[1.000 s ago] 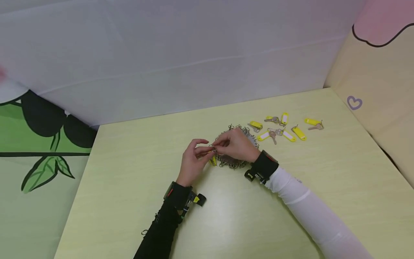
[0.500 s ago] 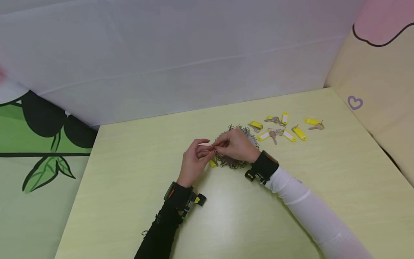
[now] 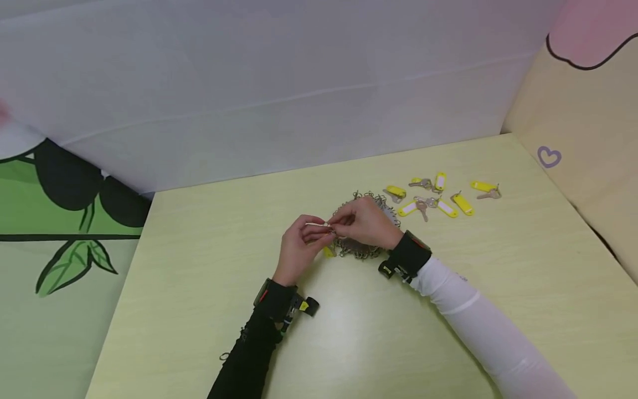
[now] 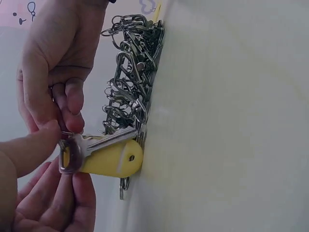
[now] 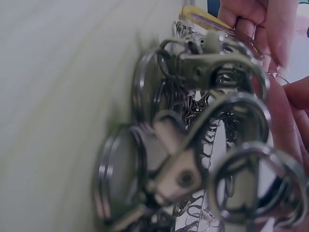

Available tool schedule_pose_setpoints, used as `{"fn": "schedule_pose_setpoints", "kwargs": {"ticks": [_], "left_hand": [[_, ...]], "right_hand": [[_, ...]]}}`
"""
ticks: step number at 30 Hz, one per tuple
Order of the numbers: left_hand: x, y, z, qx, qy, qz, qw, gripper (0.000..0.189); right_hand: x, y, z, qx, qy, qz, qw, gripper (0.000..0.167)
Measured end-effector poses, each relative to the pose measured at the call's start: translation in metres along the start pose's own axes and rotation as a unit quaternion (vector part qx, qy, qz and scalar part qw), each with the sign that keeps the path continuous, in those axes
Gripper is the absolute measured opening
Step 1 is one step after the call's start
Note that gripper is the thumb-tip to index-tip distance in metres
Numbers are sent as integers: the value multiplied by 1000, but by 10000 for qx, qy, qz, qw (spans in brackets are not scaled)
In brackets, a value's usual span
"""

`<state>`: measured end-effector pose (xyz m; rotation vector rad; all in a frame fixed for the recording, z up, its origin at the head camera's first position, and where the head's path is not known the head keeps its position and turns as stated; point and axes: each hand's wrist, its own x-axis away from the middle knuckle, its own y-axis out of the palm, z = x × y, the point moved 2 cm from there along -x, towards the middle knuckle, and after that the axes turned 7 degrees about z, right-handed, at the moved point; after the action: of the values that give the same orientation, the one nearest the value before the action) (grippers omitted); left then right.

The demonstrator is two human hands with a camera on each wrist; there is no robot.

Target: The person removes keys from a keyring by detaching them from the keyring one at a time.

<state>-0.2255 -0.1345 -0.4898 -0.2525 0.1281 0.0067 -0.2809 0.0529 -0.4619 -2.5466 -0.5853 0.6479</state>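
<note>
My left hand pinches a small metal key ring between thumb and fingers. From that ring hang a silver key and a yellow key tag. My right hand pinches at the same ring, its fingertips meeting the left ones; the exact grip is hidden. Under and beside the right hand lies a round grey disc, its rim crowded with metal clasps and rings. In the right wrist view, these clasps fill the foreground, with the fingertips behind them.
Several keys with yellow tags lie spread to the right of the disc on the pale wooden table. One keyed tag sits farther right. A white cloth wall stands behind the table, a cream panel at the right.
Both hands stay in nearly the same spot with only small finger movements. The yellow tag under the left fingers has shifted slightly.
</note>
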Motion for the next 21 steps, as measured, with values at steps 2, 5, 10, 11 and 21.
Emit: {"fn": "schedule_pose_setpoints", "kwargs": {"ticks": [2, 5, 10, 11, 21], "left_hand": [[0, 1, 0, -74, 29, 49, 10000, 37], [2, 3, 2, -322, 187, 131, 9992, 45], [4, 7, 7, -791, 577, 342, 9946, 55], [4, 7, 7, -839, 624, 396, 9937, 56], [6, 9, 9, -996, 864, 517, 9899, 57]], "right_hand": [[0, 0, 0, 8, -13, 18, 10000, 10], [0, 0, 0, -43, 0, 26, 10000, 10], [1, 1, 2, -70, -16, 24, 10000, 10], [1, 1, 2, -56, -25, 27, 10000, 10], [-1, 1, 1, 150, -132, 23, 9998, 13]]}}
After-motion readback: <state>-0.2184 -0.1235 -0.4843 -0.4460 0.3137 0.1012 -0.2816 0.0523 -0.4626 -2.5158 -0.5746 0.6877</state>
